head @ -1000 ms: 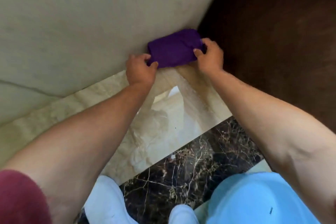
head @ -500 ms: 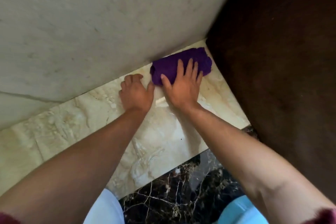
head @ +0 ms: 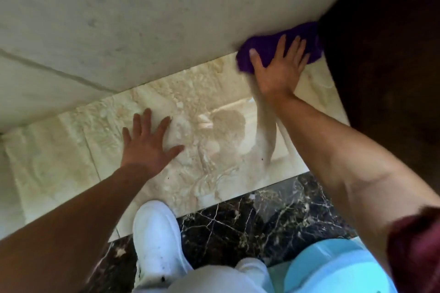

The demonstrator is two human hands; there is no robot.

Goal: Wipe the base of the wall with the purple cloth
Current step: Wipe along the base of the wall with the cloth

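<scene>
The purple cloth [head: 269, 49] lies bunched on the cream marble floor [head: 209, 93], right where the beige wall [head: 142, 19] meets it, in the corner beside a dark brown wooden panel [head: 385, 43]. My right hand [head: 278, 69] presses flat on the cloth, fingers spread, covering its lower half. My left hand [head: 147, 143] rests palm down on the cream floor tile, fingers apart, holding nothing, well to the left of the cloth.
A band of dark veined marble [head: 238, 221] runs nearer to me. My white shoe [head: 157, 242] stands on it, and my light blue trouser knee [head: 328, 269] is at the lower right. The dark panel closes off the right side.
My left hand has drawn back from the cloth and opened flat on the tile to the left. My right hand stays pressed on the cloth in the corner.
</scene>
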